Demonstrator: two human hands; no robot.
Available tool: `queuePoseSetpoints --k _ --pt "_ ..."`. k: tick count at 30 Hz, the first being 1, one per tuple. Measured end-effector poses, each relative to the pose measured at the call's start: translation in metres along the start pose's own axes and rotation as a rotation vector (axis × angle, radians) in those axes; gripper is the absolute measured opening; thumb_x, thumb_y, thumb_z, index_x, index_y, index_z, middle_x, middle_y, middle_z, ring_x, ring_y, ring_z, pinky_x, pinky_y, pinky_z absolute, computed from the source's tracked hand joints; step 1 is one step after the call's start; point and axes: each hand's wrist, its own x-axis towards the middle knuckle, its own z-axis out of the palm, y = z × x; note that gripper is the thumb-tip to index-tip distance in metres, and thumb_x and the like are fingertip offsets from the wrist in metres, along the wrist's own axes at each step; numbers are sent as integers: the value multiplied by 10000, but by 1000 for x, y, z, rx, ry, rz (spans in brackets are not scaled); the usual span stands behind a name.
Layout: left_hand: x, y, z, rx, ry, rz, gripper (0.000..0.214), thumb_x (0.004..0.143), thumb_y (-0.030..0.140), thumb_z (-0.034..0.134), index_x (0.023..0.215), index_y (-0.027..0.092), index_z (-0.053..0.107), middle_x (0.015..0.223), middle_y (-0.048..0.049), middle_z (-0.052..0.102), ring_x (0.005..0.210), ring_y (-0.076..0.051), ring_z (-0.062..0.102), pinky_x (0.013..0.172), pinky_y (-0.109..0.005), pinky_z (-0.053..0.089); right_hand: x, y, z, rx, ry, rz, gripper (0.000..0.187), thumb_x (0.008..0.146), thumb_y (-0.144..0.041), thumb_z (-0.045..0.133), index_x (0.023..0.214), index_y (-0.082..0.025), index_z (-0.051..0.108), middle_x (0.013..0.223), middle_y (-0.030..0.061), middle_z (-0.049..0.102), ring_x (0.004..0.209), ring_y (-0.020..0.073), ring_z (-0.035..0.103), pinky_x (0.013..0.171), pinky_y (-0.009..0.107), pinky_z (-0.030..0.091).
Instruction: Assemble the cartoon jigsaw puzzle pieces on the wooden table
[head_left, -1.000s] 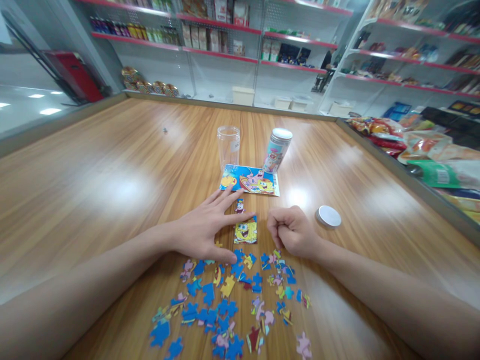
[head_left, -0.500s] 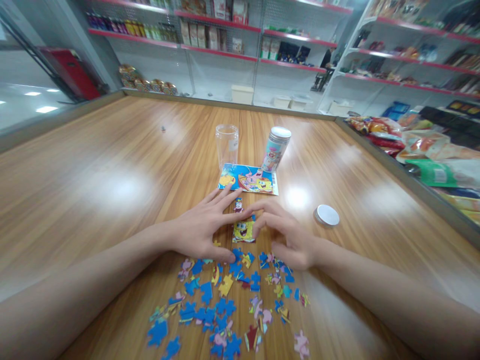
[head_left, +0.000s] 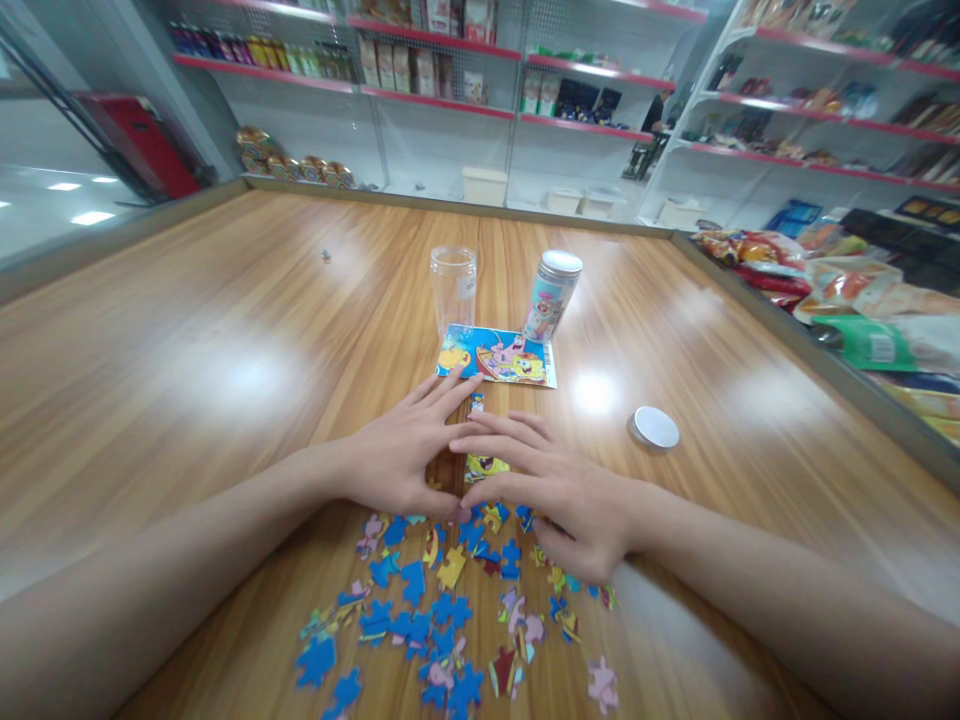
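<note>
My left hand [head_left: 412,440] lies on the table with its fingers spread, the fingertips just short of the picture card [head_left: 517,360]. From the right, my right hand [head_left: 559,485] reaches over a small joined puzzle section [head_left: 486,468] with a yellow cartoon face, partly covering it. Its fingers are stretched out and their tips meet the left hand's index finger and thumb. No piece shows in either hand. Loose jigsaw pieces [head_left: 412,585], mostly blue, with some yellow and pink, are scattered below both hands.
Behind the card stand a clear plastic jar [head_left: 453,290] and a printed jar with a silver lid [head_left: 553,297]. A round silver lid [head_left: 655,428] lies to the right. Packaged goods [head_left: 862,340] crowd beyond the table's right edge; stocked shelves [head_left: 442,100] line the back.
My right hand has shifted left across the joined puzzle section, its bent fingers stretching out to meet my left hand. The left hand has stayed nearly still.
</note>
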Motion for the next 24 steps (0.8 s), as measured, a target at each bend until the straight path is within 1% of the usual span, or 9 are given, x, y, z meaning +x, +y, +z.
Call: queuePoseSetpoints --k 4,9,13,16,18,20,21,22,24 --pt "-1 -1 1 3 -1 3 987 763 705 723 1582 356 298 1709 -56 -102 1549 -477 23 1242 -681 114 1 -1 -1 10 11 -13 793 530 -191 486 1319 -222 563 1635 71 308 1552 330 131 1222 557 112" --pt "-2 -3 3 4 9 20 923 732 573 803 1533 362 396 1714 -30 -59 1553 -466 13 1246 -675 109 4 -6 -4 27 -42 -75 767 572 -238 515 1338 -213 553 1605 94 352 1546 346 133 1215 570 114" --pt "-1 -2 2 3 14 23 886 733 576 799 1509 359 431 1716 -32 -36 1551 -472 13 1239 -687 114 6 -11 -4 -26 -65 -93 797 524 -213 506 1318 -214 566 1566 92 411 1546 344 120 1217 572 99" --pt "0 0 0 6 1 20 877 742 597 788 1508 366 430 1717 -32 -17 1552 -470 25 1238 -687 112 7 -10 0 -30 -55 -109 803 509 -210 494 1308 -212 567 1540 94 439 1540 356 130 1207 585 127" --pt "0 0 -1 6 -5 16 897 749 622 774 1526 369 405 1716 -37 -26 1552 -468 31 1240 -684 107 7 -9 3 13 17 -142 764 519 -214 482 1276 -203 586 1503 109 478 1514 366 208 1184 588 196" --pt "0 0 -1 12 -7 12 937 763 667 741 1559 365 349 1714 -50 -52 1552 -468 38 1242 -680 102 6 -9 4 87 164 -153 653 553 -197 471 1187 -186 625 1349 126 600 1372 338 438 1102 539 347" --pt "-1 0 -2 18 -7 9 955 770 697 718 1573 363 321 1713 -56 -65 1551 -469 43 1241 -680 100 6 -11 3 122 247 -129 556 583 -182 470 1111 -176 645 1204 122 666 1214 299 561 1013 484 429" --pt "-1 0 -2 25 -8 6 965 778 726 692 1582 366 298 1712 -61 -74 1550 -472 46 1238 -683 100 6 -14 0 148 311 -79 439 624 -166 472 1022 -169 656 1034 101 700 1013 247 629 896 414 483" --pt "-1 0 -2 38 -11 -1 968 785 772 649 1588 383 273 1710 -64 -83 1547 -481 42 1230 -692 111 6 -25 -12 151 323 90 197 715 -148 487 838 -167 640 721 28 644 655 151 568 651 292 453"
